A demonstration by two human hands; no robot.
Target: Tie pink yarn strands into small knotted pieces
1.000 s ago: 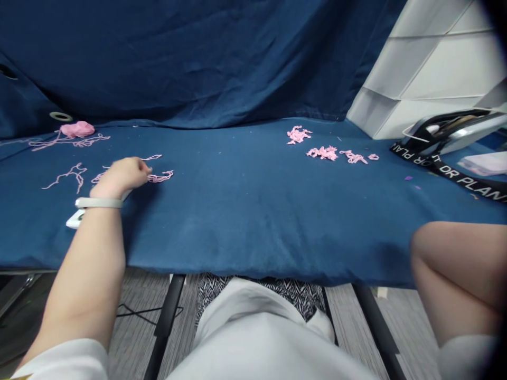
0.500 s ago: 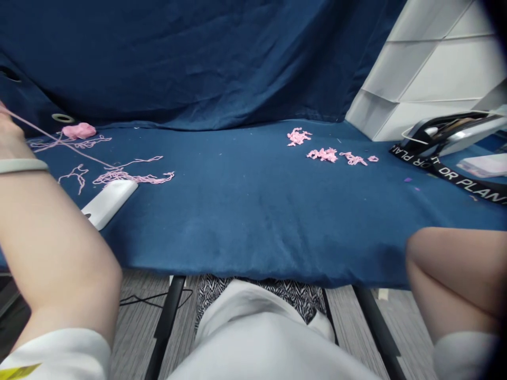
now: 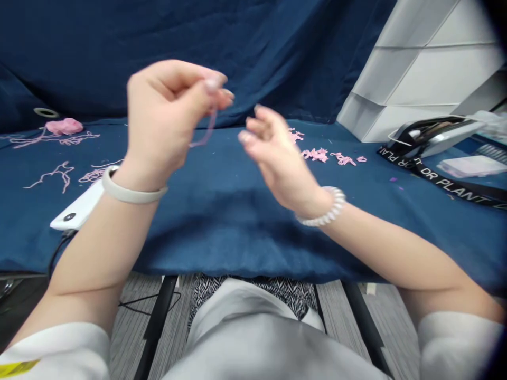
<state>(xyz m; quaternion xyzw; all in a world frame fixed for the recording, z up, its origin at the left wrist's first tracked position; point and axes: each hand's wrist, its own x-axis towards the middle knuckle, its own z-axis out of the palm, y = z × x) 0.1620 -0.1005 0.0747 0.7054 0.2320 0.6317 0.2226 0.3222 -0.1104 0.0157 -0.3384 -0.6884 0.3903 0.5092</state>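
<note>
Pinching a pink yarn strand [image 3: 209, 129], left hand [image 3: 164, 119] fingers [image 3: 212, 84] closed on it, right hand [image 3: 273, 158] open

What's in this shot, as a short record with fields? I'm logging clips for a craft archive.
Left hand: pinches pink yarn strand between its fingers
Right hand: raised, open, nearest the strand, holding nothing visible
Surface: blue cloth
Nearby: yarn ball, yarn scraps, white phone, black lanyard
</note>
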